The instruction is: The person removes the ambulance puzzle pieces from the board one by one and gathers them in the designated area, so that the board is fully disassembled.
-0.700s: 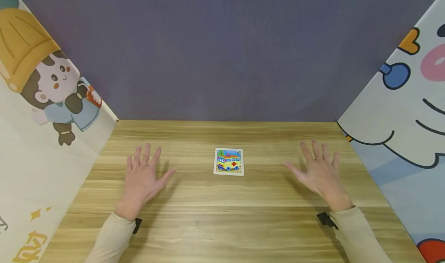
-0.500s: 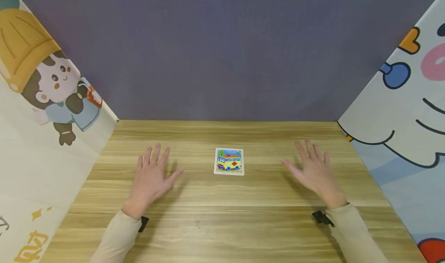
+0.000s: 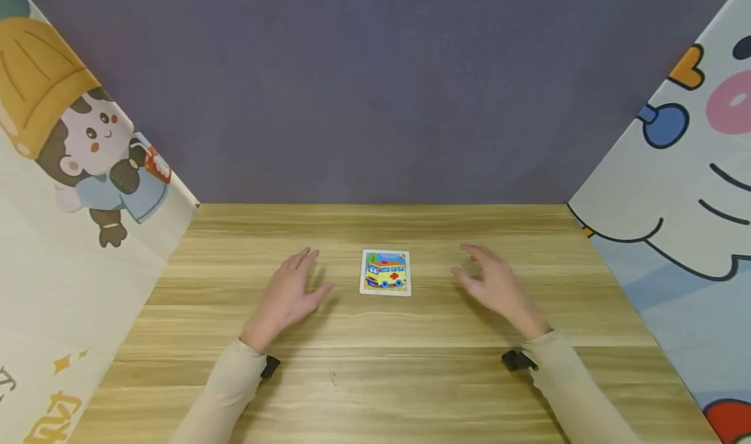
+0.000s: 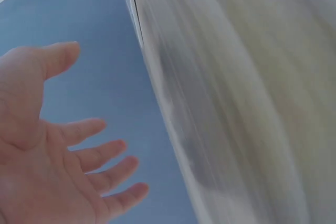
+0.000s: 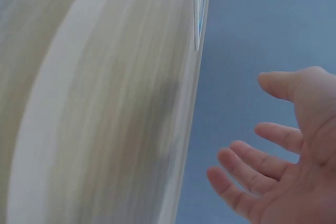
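Observation:
A square white-edged picture puzzle [image 3: 385,272], showing a yellow ambulance with a red cross, lies flat in the middle of the wooden table. To its left is my left hand [image 3: 290,294], fingers spread and palm turned inward, apart from the puzzle. On the other side my right hand [image 3: 495,287] is likewise apart from it, thumb and fingers parted. In the left wrist view the left hand [image 4: 47,140] has loosely extended fingers and an empty palm. The right hand [image 5: 294,150] looks the same in the right wrist view, holding nothing.
The wooden tabletop [image 3: 375,379] runs back to a dark grey-blue panel [image 3: 375,92]. A cartoon-printed wall [image 3: 58,268] slants up at the left, another printed wall [image 3: 663,261] at the right. Black wrist devices [image 3: 517,360] show at both sleeves.
Both hands have moved inward toward the puzzle, the left one rightward and the right one leftward. Their palms have turned to face each other more. The puzzle stays in place.

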Demonstrator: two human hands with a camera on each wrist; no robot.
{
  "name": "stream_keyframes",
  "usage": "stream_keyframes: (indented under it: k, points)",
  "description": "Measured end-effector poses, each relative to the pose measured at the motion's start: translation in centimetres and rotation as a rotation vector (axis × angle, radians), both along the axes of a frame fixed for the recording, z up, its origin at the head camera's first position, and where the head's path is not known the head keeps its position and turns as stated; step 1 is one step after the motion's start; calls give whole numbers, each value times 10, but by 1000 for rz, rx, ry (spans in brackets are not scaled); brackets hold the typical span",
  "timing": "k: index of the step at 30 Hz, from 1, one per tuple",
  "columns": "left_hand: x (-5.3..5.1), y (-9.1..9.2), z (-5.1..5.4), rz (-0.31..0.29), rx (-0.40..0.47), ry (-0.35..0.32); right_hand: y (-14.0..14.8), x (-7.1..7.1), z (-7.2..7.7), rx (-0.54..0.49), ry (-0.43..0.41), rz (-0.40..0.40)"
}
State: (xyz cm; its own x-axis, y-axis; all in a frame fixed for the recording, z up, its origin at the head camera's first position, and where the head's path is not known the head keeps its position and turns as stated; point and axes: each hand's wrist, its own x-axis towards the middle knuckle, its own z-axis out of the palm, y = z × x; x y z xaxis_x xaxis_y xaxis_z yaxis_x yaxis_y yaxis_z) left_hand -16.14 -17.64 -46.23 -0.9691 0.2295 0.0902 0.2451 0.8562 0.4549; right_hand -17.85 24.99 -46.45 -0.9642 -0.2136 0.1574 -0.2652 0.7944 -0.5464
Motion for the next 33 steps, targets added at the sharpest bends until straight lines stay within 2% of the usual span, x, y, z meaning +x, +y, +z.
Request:
stream_keyframes:
  k: [9,16,21,27,33]
  points:
    - [-16,18,-5,-55,85,-88,-24,-16,-4,-81,-94,87]
    - [-29,28,-13,-116,120,-150,-47,-27,-8,-114,-183,150]
    - [-41,40,-20,-160,177,-225,-62,-31,-10,-133,-213,166]
    - [-53,54,-27,-195,202,-223,-76,-33,-13,-167,-212,173]
    - [-58,62,-27,-209,173,-226,-95,-38,-11,-211,-209,203]
